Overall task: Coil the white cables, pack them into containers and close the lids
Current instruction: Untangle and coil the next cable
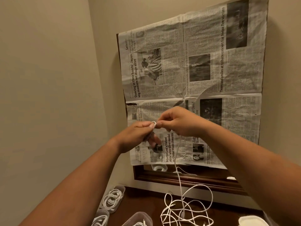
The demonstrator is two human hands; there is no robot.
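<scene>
Two hands meet in the head view. The left hand [138, 136] pinches a small starting loop of the white cable [179, 181], and the right hand's [180, 123] fingers [162, 123] pinch the strand just beside it. The slack hangs straight down below the right hand to a loose tangle on the counter [146, 201], so the right hand looks better placed to feed the next turn.

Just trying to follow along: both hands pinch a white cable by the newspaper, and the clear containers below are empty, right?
Not empty: the head view shows the clear containers holding coiled white cables. The left hand and right hand do pinch a white cable by the newspaper.
</scene>
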